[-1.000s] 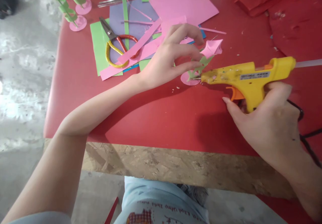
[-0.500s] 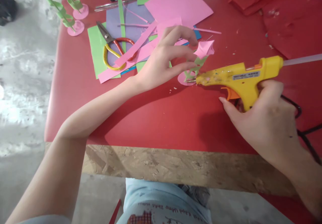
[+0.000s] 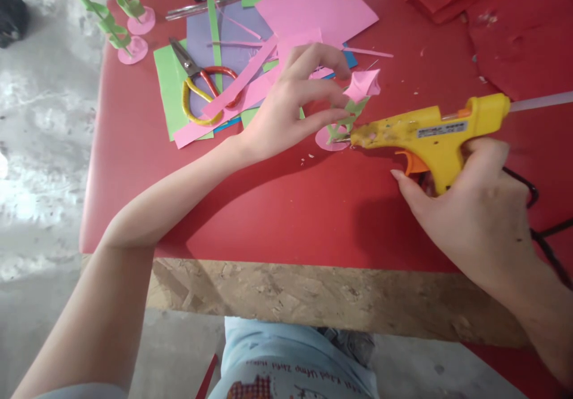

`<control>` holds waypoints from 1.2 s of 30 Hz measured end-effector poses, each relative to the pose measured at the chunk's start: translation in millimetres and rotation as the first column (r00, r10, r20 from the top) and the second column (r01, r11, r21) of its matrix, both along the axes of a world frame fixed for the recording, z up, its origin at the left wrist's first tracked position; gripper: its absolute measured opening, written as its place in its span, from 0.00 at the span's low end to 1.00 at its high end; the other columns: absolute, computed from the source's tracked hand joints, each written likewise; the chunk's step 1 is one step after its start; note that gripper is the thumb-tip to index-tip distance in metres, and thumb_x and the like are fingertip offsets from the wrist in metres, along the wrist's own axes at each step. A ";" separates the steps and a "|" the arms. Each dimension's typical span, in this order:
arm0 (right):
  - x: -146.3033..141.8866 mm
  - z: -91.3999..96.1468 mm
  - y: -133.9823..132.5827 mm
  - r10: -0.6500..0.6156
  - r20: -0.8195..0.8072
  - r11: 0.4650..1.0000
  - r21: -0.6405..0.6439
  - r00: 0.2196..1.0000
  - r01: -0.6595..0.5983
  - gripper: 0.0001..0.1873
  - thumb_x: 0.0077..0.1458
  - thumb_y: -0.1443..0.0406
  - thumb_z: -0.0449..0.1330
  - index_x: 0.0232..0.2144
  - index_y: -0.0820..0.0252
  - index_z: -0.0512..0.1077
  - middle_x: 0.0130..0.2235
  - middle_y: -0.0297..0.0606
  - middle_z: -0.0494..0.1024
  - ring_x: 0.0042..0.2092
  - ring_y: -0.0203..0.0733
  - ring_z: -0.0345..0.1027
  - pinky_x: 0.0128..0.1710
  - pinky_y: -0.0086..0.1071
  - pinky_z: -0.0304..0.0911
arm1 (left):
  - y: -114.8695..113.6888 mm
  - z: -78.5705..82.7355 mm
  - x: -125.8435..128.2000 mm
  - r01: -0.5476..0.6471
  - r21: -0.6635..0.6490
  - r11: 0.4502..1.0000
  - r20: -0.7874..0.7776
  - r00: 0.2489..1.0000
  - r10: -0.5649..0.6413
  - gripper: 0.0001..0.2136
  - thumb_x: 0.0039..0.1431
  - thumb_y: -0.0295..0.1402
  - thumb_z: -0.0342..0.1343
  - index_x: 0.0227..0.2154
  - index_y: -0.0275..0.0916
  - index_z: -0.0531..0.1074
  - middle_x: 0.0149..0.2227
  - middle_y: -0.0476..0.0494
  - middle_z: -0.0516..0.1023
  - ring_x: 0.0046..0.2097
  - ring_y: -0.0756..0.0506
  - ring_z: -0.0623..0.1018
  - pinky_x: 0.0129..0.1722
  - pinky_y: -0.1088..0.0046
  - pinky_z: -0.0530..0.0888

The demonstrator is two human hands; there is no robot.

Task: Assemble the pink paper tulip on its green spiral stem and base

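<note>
My left hand [image 3: 293,103] pinches the green stem of a small paper flower [image 3: 363,84] with a pink bloom. The flower stands on a pink paper disc [image 3: 326,139] on the red table [image 3: 286,208]. My right hand [image 3: 474,208] is wrapped round the handle of a yellow hot glue gun [image 3: 430,133]. The gun's nozzle touches the foot of the stem at the disc. A clear glue stick [image 3: 541,101] juts from the back of the gun.
Pink, green and purple paper sheets and strips lie behind my left hand, with scissors [image 3: 199,79] on them. Two finished paper flowers [image 3: 117,14] stand at the table's far left corner. Red sheets [image 3: 501,11] lie at the far right. A black cord [image 3: 537,220] trails beside my right hand.
Both hands and the glue gun have hardly moved; the nozzle stays at the base of the stem. The view has shifted slightly.
</note>
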State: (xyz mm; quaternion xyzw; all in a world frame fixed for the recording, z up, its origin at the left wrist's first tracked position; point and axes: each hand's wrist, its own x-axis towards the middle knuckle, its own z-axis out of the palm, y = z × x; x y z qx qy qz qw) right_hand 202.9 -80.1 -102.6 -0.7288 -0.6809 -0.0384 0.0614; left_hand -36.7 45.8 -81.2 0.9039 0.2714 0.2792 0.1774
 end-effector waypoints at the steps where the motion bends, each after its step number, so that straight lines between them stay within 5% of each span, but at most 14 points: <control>1: -0.1 0.0 0.1 -0.003 -0.012 1.000 -0.003 1.000 0.003 0.31 0.48 0.52 0.59 0.47 0.63 0.54 0.34 0.46 0.74 0.26 0.47 0.67 0.22 0.30 0.47 | 0.2 -0.3 -0.2 0.013 0.007 1.000 0.018 1.000 -0.013 0.14 0.64 0.41 0.51 0.28 0.38 0.72 0.47 0.42 0.72 0.55 0.42 0.70 0.57 0.53 0.65; 10: -0.8 2.2 2.1 0.023 0.084 0.999 0.043 0.996 -0.026 0.31 0.45 0.55 0.63 0.45 0.66 0.56 0.32 0.45 0.74 0.28 0.51 0.70 0.21 0.29 0.42 | -1.0 -1.8 0.9 -0.016 -0.001 1.000 0.068 0.998 0.016 0.12 0.62 0.43 0.54 0.30 0.43 0.75 0.46 0.41 0.74 0.53 0.41 0.71 0.56 0.53 0.66; 20: 2.6 -1.4 2.5 0.037 0.141 0.978 0.197 0.989 -0.064 0.21 0.51 0.52 0.54 0.39 0.63 0.62 0.25 0.37 0.66 0.22 0.37 0.57 0.23 0.28 0.38 | -3.7 -4.5 0.2 -0.077 0.028 0.997 0.075 0.994 0.075 0.06 0.60 0.38 0.56 0.30 0.47 0.76 0.46 0.43 0.75 0.53 0.40 0.73 0.55 0.51 0.68; 25: 13.5 10.4 12.8 -0.040 0.017 0.982 0.183 0.999 0.036 0.19 0.49 0.50 0.54 0.31 0.59 0.60 0.23 0.34 0.62 0.23 0.36 0.54 0.23 0.28 0.40 | -5.2 -6.2 0.2 -0.082 0.085 0.993 0.124 0.990 0.071 0.07 0.61 0.38 0.56 0.30 0.44 0.75 0.45 0.42 0.76 0.51 0.42 0.73 0.53 0.54 0.70; 30: 34.5 23.6 27.6 -0.091 -0.229 0.980 0.150 0.969 0.128 0.27 0.43 0.42 0.56 0.24 0.56 0.52 0.19 0.29 0.53 0.22 0.34 0.49 0.25 0.30 0.50 | -5.4 -7.7 0.7 -0.083 0.124 0.989 0.150 0.987 0.064 0.06 0.60 0.37 0.56 0.29 0.44 0.75 0.44 0.43 0.76 0.50 0.43 0.73 0.50 0.57 0.71; 33: 48.5 28.2 37.8 -0.221 -0.238 0.963 0.100 0.946 0.250 0.28 0.40 0.48 0.65 0.23 0.56 0.52 0.20 0.28 0.54 0.23 0.31 0.45 0.28 0.32 0.52 | -5.8 -7.4 0.8 -0.102 0.123 0.987 0.128 0.988 0.086 0.06 0.60 0.37 0.57 0.29 0.44 0.75 0.44 0.43 0.76 0.49 0.43 0.73 0.50 0.57 0.71; 36: 61.1 26.7 48.3 -0.337 -0.135 0.937 0.054 0.932 0.346 0.22 0.42 0.56 0.69 0.25 0.59 0.58 0.26 0.33 0.61 0.27 0.33 0.50 0.32 0.32 0.54 | -6.1 -6.9 0.9 -0.092 0.122 0.988 0.139 0.987 0.074 0.06 0.60 0.37 0.57 0.29 0.44 0.75 0.44 0.43 0.76 0.49 0.43 0.73 0.49 0.57 0.71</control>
